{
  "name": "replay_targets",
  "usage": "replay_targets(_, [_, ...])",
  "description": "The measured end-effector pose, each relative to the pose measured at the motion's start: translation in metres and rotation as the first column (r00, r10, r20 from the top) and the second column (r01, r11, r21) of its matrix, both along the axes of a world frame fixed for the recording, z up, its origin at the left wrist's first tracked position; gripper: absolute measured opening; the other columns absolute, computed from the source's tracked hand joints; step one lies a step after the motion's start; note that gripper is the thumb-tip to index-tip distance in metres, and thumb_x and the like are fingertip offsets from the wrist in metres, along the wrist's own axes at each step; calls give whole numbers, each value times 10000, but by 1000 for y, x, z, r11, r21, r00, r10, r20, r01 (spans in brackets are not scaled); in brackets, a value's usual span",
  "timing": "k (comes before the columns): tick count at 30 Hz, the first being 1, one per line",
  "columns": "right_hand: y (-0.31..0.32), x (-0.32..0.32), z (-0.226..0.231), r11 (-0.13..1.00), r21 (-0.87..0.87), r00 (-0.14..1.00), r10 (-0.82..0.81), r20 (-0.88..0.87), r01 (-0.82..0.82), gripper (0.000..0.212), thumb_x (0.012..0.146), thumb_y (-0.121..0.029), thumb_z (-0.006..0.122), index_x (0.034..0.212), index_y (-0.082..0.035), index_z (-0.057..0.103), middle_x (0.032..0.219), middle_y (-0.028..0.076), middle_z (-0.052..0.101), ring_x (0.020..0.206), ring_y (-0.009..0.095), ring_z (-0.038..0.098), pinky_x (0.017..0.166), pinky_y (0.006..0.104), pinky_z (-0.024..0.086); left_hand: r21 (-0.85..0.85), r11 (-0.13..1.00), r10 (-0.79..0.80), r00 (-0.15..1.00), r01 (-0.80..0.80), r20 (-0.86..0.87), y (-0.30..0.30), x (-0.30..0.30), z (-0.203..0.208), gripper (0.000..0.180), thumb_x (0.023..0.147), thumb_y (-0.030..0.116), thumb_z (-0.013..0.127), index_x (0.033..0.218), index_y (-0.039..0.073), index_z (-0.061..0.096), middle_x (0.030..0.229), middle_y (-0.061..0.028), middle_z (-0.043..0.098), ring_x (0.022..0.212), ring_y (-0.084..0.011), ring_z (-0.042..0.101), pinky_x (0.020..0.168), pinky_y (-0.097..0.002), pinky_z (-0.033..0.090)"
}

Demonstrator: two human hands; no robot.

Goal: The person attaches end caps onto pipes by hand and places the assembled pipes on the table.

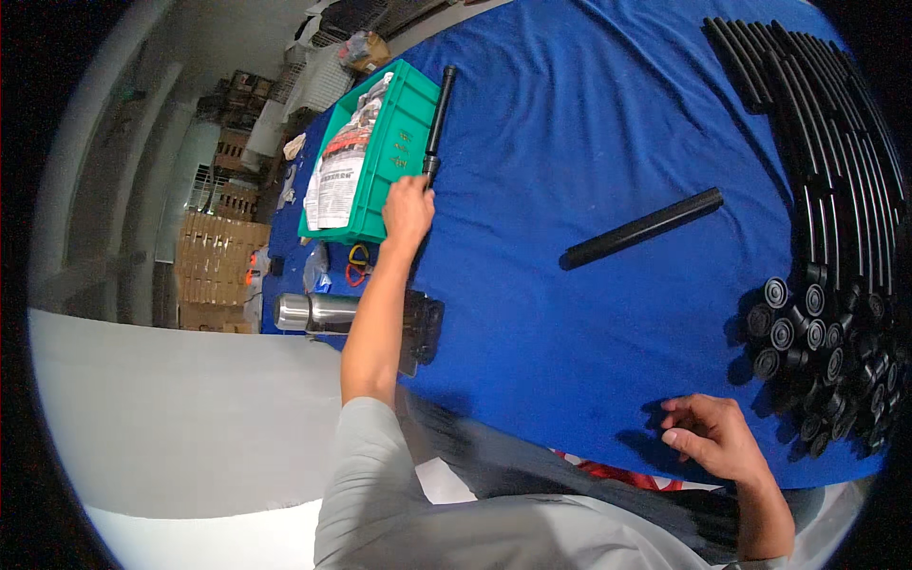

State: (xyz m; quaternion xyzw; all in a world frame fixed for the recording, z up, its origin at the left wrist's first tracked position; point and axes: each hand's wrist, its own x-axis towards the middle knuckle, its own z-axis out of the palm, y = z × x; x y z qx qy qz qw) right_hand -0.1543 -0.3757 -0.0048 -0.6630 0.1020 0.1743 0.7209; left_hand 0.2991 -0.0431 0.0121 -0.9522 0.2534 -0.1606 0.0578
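My left hand is stretched out at the far left, its fingers closed round the near end of a slim black rod. The rod lies along the right side of a green plastic crate, whose top is partly covered by a printed newspaper sheet. My right hand is over the near right of the blue cloth, fingers loosely bent, thumb apart, holding nothing. Between the hands, farther up, a thicker black tube lies slantwise on the cloth.
Long black rods lie in rows along the right edge. Several round black caps are heaped below them. A steel flask, a black object and red-and-yellow rings are near my left forearm. Cardboard boxes stand beyond the table.
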Motion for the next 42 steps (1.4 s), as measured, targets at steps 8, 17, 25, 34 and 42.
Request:
replay_targets(8, [4,0,3,999,-49,1000,10,20,-9,367,879,-183,722,1134,66,635,890,120,712,671,145,668,613,288,539,216,974,37,990,-66,139,11,-15,-9,261,855,64,602,1108,61,666,1017,-141,624,1011,-339,606,785,-460,570])
replay_targets(17, [7,6,11,979,-199,975,83,204,-41,385,901,-269,691,1101,56,640,903,193,710,805,291,704,711,382,545,116,993,20,999,-24,31,-16,-38,13,399,868,200,681,1247,92,614,1260,-125,573,1171,-330,547,937,-464,507])
replay_targets(25, [11,-2,-1,942,-335,919,153,364,-24,430,919,-347,636,1086,50,643,904,226,698,843,382,682,759,458,528,-178,850,-521,841,495,-150,-177,-115,31,359,877,282,665,1165,68,675,1135,-144,676,1077,-326,634,926,-410,504])
replay_targets(34, [21,-6,-14,922,-382,849,152,506,63,383,914,-324,622,1027,41,648,894,221,688,840,401,667,738,500,517,-98,816,-575,781,570,-243,-241,-195,0,387,880,167,656,1241,49,582,1008,-141,619,1002,-340,613,833,-471,522])
replay_targets(42, [1,-8,2,402,-708,706,185,684,580,112,806,-164,619,804,-72,555,754,90,565,679,275,633,558,403,512,-259,824,-557,804,504,-208,-211,-219,-13,344,893,143,628,1226,61,602,1036,-139,614,1007,-341,587,857,-459,494])
